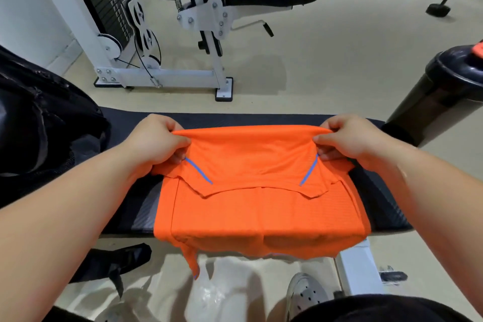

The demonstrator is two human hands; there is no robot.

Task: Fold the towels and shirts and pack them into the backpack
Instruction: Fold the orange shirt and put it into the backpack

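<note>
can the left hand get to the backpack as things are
Probably yes: the backpack lies just to the left of the left hand, with nothing between them. But that hand is pinching the orange shirt and would have to let go first.

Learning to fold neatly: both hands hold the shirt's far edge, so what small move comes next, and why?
Probably draw the lifted edge toward you and lay it over the near half. The left hand and right hand pinch the far corners of the shirt, raised off the bench, while the near half lies flat.
</note>
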